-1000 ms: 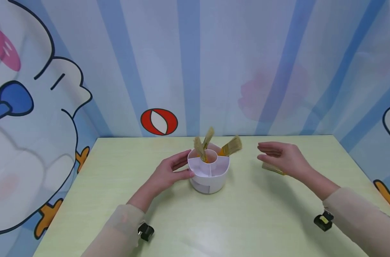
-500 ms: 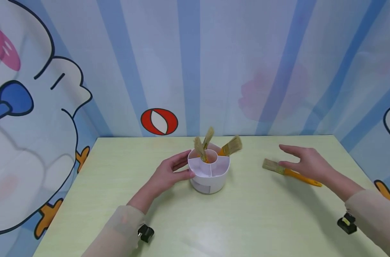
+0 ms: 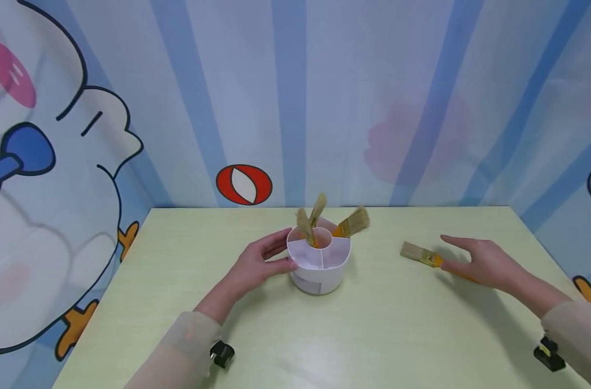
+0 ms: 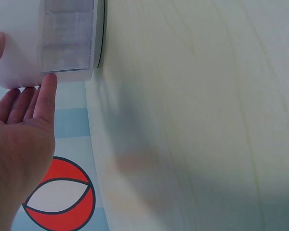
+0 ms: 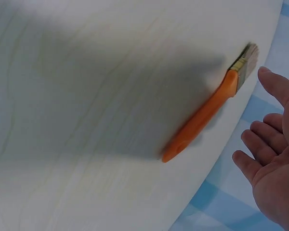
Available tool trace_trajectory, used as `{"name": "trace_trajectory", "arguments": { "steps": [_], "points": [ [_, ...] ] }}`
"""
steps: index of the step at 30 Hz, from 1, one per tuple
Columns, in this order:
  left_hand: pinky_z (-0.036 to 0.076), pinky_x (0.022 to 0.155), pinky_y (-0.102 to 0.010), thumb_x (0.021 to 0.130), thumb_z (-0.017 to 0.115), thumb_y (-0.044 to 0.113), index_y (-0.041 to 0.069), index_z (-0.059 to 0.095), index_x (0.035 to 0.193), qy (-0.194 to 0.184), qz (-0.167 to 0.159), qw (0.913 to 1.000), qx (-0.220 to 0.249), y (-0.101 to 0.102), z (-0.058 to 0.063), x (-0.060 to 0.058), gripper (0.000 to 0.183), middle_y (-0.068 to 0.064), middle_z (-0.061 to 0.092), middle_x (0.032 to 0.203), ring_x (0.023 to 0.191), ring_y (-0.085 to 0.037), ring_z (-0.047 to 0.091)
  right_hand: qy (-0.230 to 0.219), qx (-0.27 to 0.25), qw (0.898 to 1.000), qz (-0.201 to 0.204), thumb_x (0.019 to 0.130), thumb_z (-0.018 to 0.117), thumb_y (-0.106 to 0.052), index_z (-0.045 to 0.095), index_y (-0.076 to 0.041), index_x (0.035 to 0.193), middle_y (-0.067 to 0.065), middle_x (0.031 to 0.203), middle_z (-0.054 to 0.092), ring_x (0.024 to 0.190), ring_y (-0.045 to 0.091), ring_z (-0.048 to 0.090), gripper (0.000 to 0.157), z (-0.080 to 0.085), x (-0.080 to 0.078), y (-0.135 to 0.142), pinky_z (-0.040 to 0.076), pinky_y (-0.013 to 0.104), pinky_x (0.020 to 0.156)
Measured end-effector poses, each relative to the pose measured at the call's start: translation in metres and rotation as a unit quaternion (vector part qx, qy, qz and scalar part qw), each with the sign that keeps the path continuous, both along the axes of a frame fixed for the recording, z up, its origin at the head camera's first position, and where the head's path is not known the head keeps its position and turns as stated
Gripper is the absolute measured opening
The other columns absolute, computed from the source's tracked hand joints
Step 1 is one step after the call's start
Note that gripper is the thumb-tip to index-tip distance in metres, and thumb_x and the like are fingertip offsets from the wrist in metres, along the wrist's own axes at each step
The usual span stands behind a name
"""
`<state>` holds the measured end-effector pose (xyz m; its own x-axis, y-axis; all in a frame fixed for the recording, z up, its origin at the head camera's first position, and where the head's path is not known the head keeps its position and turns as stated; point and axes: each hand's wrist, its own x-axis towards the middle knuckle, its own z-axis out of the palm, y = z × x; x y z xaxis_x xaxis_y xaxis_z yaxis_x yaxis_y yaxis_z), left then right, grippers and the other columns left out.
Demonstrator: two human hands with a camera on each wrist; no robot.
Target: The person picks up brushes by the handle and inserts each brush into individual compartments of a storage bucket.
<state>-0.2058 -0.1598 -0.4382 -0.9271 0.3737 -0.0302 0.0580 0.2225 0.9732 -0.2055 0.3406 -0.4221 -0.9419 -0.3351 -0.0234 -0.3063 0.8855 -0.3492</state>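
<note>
My left hand (image 3: 256, 263) holds a white round divided organizer (image 3: 326, 280) by its left side, thumb at the front and fingers behind. In the left wrist view, the fingertips meet the wall of the organizer (image 4: 19, 45). Bristles up, several paintbrushes (image 3: 352, 221) stand in its back compartments; the two front compartments hold nothing. Another paintbrush (image 3: 422, 255) lies on the table to the right, bristles toward the organizer. Over its handle hovers my right hand (image 3: 492, 263), thumb and fingers apart. The right wrist view shows the whole orange handle of this paintbrush (image 5: 200, 118), apart from the fingers.
The pale wood-grain table (image 3: 373, 340) runs back to a striped blue cloth backdrop (image 3: 344, 108) with cartoon prints. A small black device (image 3: 222, 354) sits on the left cuff, and a similar black device (image 3: 549, 354) on the right cuff.
My right hand has moved right and nearer to me, from beyond the loose paintbrush's bristles to above its handle. My left hand and the organizer have stayed in place.
</note>
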Motion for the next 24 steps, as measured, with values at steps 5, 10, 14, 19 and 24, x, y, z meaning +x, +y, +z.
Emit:
{"name": "trace_trajectory", "arguments": {
  "steps": [5, 10, 14, 19, 24],
  "points": [
    [0.053, 0.112, -0.043, 0.095, 0.085, 0.023, 0.022, 0.046, 0.164, 0.001, -0.003, 1.0000, 0.000, 0.000, -0.002, -0.001, 0.080, -0.005, 0.048, 0.166, 0.152, -0.030, 0.047, 0.006, 0.010, 1.000, 0.008, 0.096, 0.082, -0.035, 0.053, 0.007, 0.152, 0.037, 0.140, 0.061, 0.108, 0.046, 0.070, 0.075, -0.009, 0.001, 0.004, 0.059, 0.058, 0.085],
    [0.053, 0.112, -0.043, 0.094, 0.085, 0.023, 0.021, 0.045, 0.164, 0.005, -0.006, 1.0000, 0.000, 0.000, -0.002, -0.001, 0.080, -0.004, 0.048, 0.166, 0.152, -0.029, 0.048, 0.019, 0.013, 0.999, 0.022, 0.096, 0.082, -0.031, 0.057, 0.008, 0.148, 0.035, 0.137, 0.064, 0.095, 0.036, 0.073, 0.070, -0.017, 0.003, 0.006, 0.058, 0.048, 0.076],
    [0.052, 0.113, -0.042, 0.094, 0.086, 0.022, 0.021, 0.046, 0.164, 0.008, -0.007, 0.9999, 0.001, -0.001, -0.003, -0.001, 0.080, -0.004, 0.048, 0.165, 0.151, -0.029, 0.048, 0.030, 0.018, 0.999, 0.030, 0.096, 0.082, -0.027, 0.060, 0.008, 0.145, 0.033, 0.137, 0.065, 0.119, 0.053, 0.065, 0.064, -0.024, 0.003, 0.006, 0.058, 0.063, 0.093],
    [0.052, 0.113, -0.043, 0.094, 0.085, 0.023, 0.022, 0.046, 0.164, 0.008, -0.004, 1.0000, -0.003, -0.001, -0.002, -0.001, 0.080, -0.004, 0.048, 0.165, 0.151, -0.029, 0.048, 0.026, 0.019, 0.999, 0.021, 0.099, 0.079, -0.028, 0.061, 0.007, 0.144, 0.032, 0.136, 0.066, 0.121, 0.053, 0.065, 0.060, -0.030, 0.004, 0.004, 0.055, 0.065, 0.098],
    [0.052, 0.113, -0.043, 0.095, 0.085, 0.022, 0.021, 0.046, 0.164, 0.009, -0.004, 0.9999, -0.003, -0.002, -0.002, -0.001, 0.079, -0.004, 0.048, 0.165, 0.151, -0.029, 0.048, 0.035, 0.023, 0.999, 0.016, 0.099, 0.079, -0.024, 0.064, 0.006, 0.142, 0.032, 0.131, 0.069, 0.115, 0.050, 0.068, 0.054, -0.034, 0.005, 0.001, 0.057, 0.064, 0.094]
  ]
}}
